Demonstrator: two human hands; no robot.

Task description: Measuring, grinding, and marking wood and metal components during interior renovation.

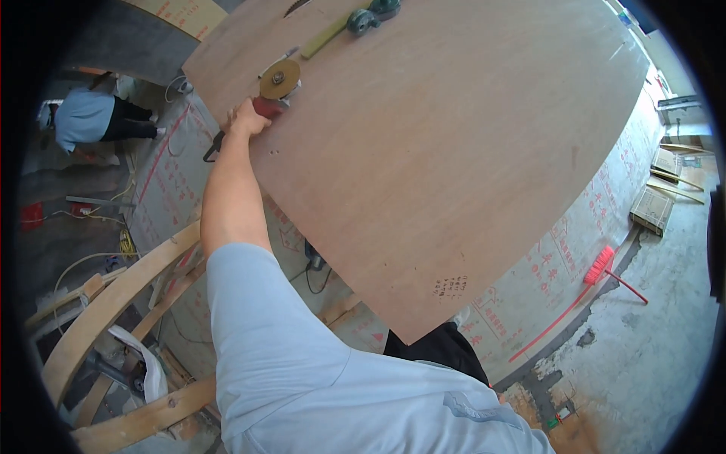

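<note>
My left hand [246, 118] grips a red angle grinder [271, 107] with a gold disc [278, 78], at the left edge of a large plywood board [439, 166]. Just beyond the disc lie a thin white rod [270, 66], a yellow-green strip [324, 38] and a dark green tool [366, 22]. Part of a toothed blade [295, 7] shows at the top edge. My right hand is out of view.
Left are a person [87, 121] in light blue, cables and curved timber pieces [113, 295]. A tool [313, 256] shows below the board's edge. Right are a pink broom [600, 265], boxes [650, 210] and a printed protective floor covering [522, 314].
</note>
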